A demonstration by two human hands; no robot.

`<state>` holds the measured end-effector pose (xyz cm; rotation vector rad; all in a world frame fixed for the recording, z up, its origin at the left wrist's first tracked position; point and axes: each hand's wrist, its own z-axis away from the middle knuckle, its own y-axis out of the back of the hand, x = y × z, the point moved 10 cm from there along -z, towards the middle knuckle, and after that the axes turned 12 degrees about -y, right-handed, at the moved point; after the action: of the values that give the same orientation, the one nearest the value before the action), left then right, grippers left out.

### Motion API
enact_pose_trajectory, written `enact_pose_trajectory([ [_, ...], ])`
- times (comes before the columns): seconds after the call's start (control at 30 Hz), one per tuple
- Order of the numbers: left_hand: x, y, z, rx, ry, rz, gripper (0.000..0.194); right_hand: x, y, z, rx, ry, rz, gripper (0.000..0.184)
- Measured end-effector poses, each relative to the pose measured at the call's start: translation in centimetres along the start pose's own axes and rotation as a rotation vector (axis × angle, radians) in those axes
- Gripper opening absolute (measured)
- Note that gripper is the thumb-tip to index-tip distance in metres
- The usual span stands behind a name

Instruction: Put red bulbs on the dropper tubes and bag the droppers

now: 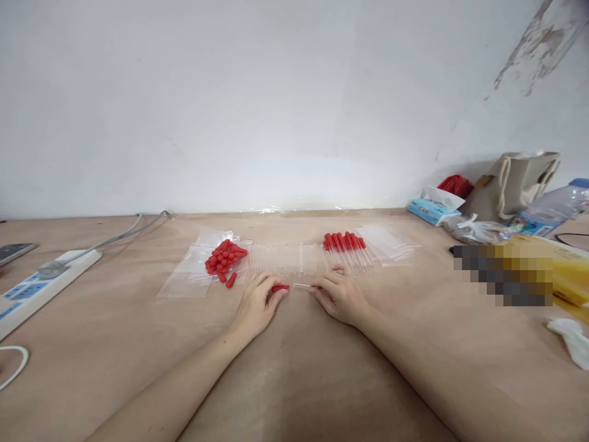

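My left hand (256, 304) pinches a small red rubber bulb (280, 287) between its fingertips. My right hand (339, 293) pinches a clear glass dropper tube (302, 286), its end pointing at the bulb with a small gap between them. Both hands rest on the wooden table (294, 368). Behind my left hand lies a pile of several red bulbs (224, 258) on a clear plastic bag (184, 279). A row of bare glass tubes (285, 258) lies in the middle. Behind my right hand lie several finished droppers with red bulbs (346, 245).
A white power strip (41, 282) with a grey cable lies at the left. At the right stand a tissue pack (432, 207), a beige bag (515, 183), a plastic bottle (552, 212), a yellow item (570, 270) and crumpled white tissue (573, 341). A white wall runs behind.
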<state>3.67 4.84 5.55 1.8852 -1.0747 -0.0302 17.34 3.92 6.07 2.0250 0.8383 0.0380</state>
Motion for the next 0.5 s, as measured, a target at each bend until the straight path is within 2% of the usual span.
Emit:
enact_pose_trajectory([
  [0.2,0.1,-0.3,0.0,-0.024,0.004,0.06,0.011,-0.8,-0.3,0.0,0.004,0.048,0.008,0.019],
  [0.4,-0.9,-0.9,0.4,-0.057,0.097,0.125,0.014,-1.7,-0.8,0.1,-0.036,0.122,-0.005,0.021],
  [0.5,-0.8,-1.6,0.4,-0.1,0.073,0.205,0.015,-1.5,-0.9,0.1,-0.065,0.122,-0.03,0.021],
])
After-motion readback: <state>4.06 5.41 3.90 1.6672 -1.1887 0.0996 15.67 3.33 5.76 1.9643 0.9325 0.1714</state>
